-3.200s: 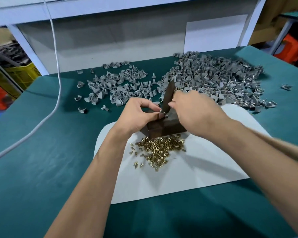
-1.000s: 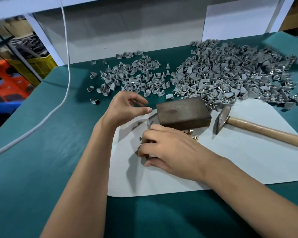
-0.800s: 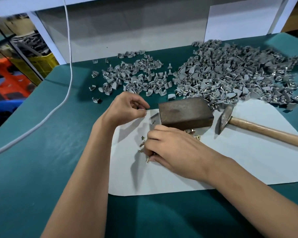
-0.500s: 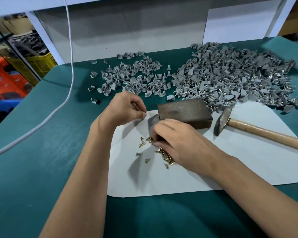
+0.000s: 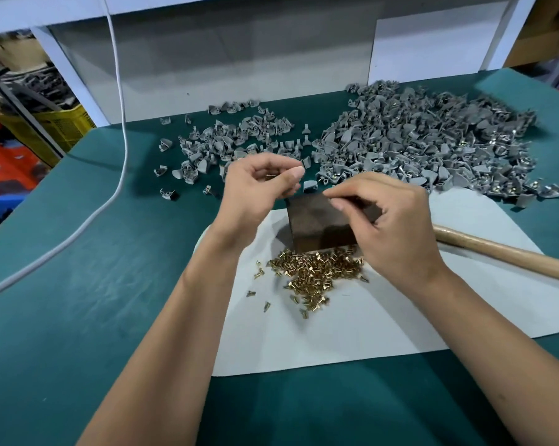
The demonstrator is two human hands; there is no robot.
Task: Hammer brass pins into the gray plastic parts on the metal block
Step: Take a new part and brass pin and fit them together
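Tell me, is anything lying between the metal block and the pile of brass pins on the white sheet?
Nothing visible does. The brass pins lie right against the near face of the metal block on the white sheet. The right hand hovers over the block's right side.

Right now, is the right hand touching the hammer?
Apart. Head view: right hand hovers over the metal block; the hammer handle lies free on the sheet behind it.
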